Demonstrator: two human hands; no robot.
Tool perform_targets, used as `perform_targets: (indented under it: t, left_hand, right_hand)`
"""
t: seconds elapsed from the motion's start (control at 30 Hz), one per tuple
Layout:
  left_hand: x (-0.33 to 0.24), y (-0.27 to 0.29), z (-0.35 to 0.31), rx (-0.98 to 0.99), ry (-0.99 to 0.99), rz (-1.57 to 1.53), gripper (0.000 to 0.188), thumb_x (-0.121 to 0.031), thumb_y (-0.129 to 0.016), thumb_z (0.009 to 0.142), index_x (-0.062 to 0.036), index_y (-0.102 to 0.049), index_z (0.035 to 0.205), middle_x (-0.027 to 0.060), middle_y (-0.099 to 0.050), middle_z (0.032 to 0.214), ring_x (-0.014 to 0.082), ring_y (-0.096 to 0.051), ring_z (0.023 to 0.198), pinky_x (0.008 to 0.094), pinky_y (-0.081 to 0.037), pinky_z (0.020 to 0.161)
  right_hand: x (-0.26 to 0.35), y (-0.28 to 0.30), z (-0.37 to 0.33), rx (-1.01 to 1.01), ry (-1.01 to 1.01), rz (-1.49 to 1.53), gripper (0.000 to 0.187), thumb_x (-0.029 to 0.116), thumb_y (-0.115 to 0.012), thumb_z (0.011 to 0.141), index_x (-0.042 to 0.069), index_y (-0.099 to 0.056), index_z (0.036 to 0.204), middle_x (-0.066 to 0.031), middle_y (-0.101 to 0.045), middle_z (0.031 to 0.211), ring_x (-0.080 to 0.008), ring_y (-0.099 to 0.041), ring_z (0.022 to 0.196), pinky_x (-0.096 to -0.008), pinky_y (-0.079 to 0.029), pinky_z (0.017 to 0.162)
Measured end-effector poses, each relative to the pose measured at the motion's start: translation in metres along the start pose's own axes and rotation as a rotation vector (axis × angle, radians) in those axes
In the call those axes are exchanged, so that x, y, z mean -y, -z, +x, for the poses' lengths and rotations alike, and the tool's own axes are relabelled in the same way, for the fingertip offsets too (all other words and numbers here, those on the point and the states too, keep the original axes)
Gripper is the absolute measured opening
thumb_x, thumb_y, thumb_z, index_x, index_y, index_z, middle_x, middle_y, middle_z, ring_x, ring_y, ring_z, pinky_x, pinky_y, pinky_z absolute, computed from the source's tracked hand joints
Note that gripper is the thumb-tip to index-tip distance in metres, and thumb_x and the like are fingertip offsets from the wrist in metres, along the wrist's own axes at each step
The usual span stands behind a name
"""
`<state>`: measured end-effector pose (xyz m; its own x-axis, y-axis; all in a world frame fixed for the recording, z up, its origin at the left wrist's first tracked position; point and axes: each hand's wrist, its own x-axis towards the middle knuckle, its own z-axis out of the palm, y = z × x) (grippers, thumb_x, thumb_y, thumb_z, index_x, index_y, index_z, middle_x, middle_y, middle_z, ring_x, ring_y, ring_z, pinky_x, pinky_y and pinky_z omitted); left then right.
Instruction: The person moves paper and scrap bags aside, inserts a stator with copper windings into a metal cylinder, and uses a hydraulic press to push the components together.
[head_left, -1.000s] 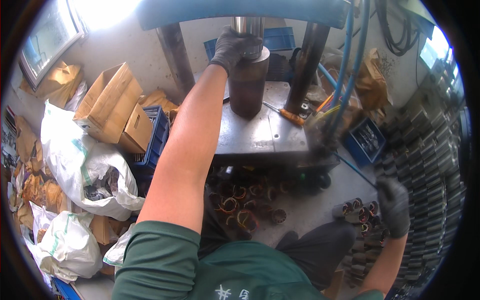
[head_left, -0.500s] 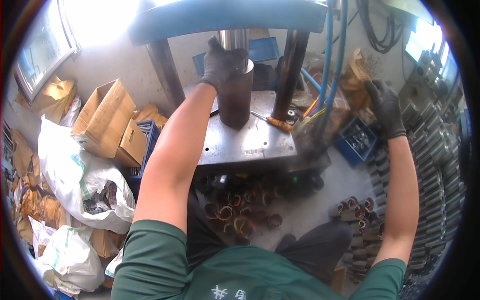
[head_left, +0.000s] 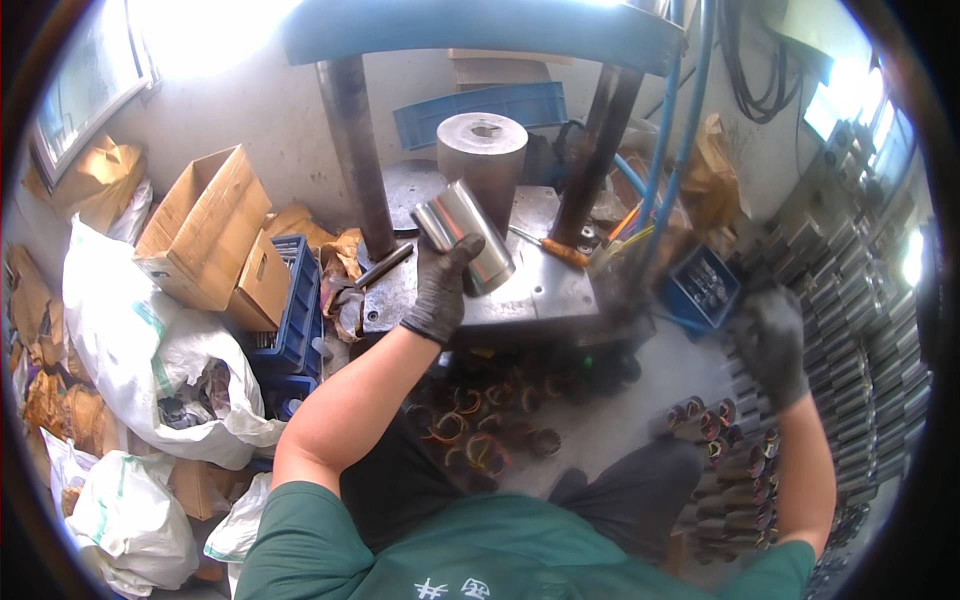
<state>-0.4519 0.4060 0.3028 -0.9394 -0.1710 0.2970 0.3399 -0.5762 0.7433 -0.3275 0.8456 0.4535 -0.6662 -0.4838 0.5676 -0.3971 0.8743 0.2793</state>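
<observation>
My left hand (head_left: 445, 285), in a dark glove, is closed around a shiny metal cylinder (head_left: 465, 235). The cylinder is tilted, in front of a thick grey cylindrical block (head_left: 482, 180) with a hole in its top. That block stands upright on the steel plate (head_left: 545, 290) of a press. My right hand (head_left: 770, 340), gloved too, is off to the right, near stacked metal cylinders (head_left: 840, 330). Motion smears its fingers, so whether it holds anything is unclear. An orange-handled screwdriver (head_left: 565, 252) lies on the plate, right of the block.
Dark posts (head_left: 355, 160) and a blue beam (head_left: 480, 30) frame the plate. Blue hoses (head_left: 660, 150) hang at right. A blue bin (head_left: 702, 288) holds small metal parts. Wound coil parts (head_left: 485, 450) lie below the plate. Cardboard boxes (head_left: 205, 235) and white sacks (head_left: 130, 330) crowd the left.
My left hand has come down and nearer from above the grey block, with the shiny cylinder now in it. My right hand has dropped lower, toward the stacked cylinders.
</observation>
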Motion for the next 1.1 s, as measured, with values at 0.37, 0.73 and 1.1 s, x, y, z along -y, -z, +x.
perform_targets:
  t: [0.37,0.73,1.1]
  left_hand:
    - [0.006,-0.016,-0.025,-0.261,0.666,-0.271,0.043,-0.018,-0.076,0.094,-0.0039,-0.057,0.130,0.0136,-0.068,0.114,0.0322,-0.072,0.100,0.0490,-0.066,0.085]
    - [-0.006,0.016,0.012,-0.752,0.445,0.395,0.084,-0.024,-0.089,0.082,-0.0022,-0.042,0.148,0.0253,-0.060,0.137,0.0403,-0.060,0.127,0.0473,-0.056,0.103]
    - [0.001,0.055,0.039,-0.326,0.420,0.829,0.057,-0.009,-0.079,0.084,-0.0091,-0.056,0.137,0.0183,-0.071,0.110,0.0275,-0.072,0.101,0.0389,-0.059,0.091]
  right_hand:
    - [0.188,-0.088,0.060,0.157,-0.067,0.714,0.065,0.031,-0.085,0.082,0.000,-0.057,0.131,-0.0254,-0.060,0.126,-0.0433,-0.063,0.114,-0.0471,-0.055,0.096]
    - [0.253,-0.232,0.123,0.173,-0.184,0.981,0.093,0.036,-0.090,0.073,0.000,-0.047,0.147,-0.0227,-0.056,0.127,-0.0320,-0.063,0.116,-0.0406,-0.052,0.103]
    - [0.234,-0.240,0.125,0.408,-0.197,0.927,0.100,0.042,-0.089,0.068,0.006,-0.049,0.152,-0.0303,-0.059,0.123,-0.0447,-0.064,0.115,-0.0458,-0.053,0.100]
